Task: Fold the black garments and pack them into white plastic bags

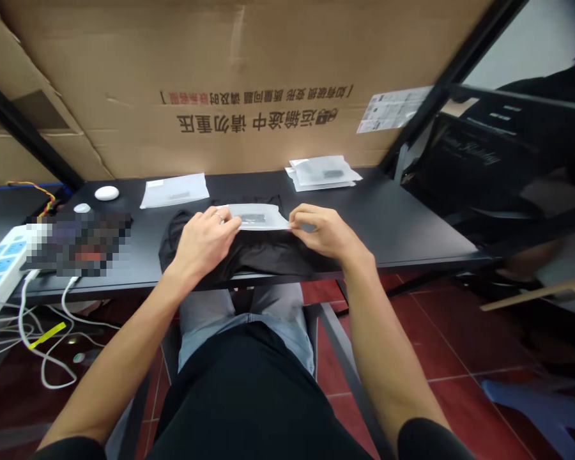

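Observation:
Between my two hands a small translucent white plastic bag (263,211) is held just over a black cloth or garment (273,252). Dark slim items show through the bag, too small to name. My left hand (206,237) grips the bag's left side, fingers closed on it. At the bag's right corner, my right hand (323,230) pinches the edge between thumb and fingertips. The black cloth lies crumpled on the black desk (412,233), partly hidden beneath my hands.
Similar bags (323,172) lie stacked at the back right, and another bag (175,190) at the back left. A white oval object (107,193), a blurred-out device (81,243) and a power strip (9,268) with cables occupy the left. A cardboard panel (249,57) stands behind the desk.

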Demonstrator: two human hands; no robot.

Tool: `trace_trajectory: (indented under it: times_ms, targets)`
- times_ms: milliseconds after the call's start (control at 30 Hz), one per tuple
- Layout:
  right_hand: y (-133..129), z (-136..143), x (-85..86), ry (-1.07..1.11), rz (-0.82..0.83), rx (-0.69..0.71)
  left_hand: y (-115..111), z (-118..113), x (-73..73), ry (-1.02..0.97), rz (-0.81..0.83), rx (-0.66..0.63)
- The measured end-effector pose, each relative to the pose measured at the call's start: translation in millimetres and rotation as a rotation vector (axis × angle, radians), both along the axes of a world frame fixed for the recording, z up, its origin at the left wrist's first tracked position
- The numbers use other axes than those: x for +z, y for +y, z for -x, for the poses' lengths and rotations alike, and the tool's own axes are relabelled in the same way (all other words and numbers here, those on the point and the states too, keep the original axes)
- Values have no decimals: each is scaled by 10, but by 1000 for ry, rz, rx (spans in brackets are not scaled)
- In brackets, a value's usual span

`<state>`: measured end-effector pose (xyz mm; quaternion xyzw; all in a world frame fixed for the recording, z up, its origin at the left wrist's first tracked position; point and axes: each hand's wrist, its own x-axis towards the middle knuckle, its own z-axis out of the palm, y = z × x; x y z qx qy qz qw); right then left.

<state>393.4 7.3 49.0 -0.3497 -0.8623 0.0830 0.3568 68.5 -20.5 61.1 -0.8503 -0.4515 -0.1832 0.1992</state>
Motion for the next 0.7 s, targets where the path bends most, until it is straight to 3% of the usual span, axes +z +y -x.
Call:
trace_trajectory:
  times_ms: [167, 267, 467, 700]
  targets:
    - [4, -81, 12, 53, -2, -27, -77, 452, 69, -29, 44, 107]
    - [-4, -80, 20, 73, -3, -35, -133, 520, 115, -104, 118, 111]
    - [-3, -59, 9, 77, -12, -40, -81, 238, 191, -238, 277, 9]
    - [-112, -21, 115, 10, -83, -40, 76, -21, 254, -187, 265, 65]
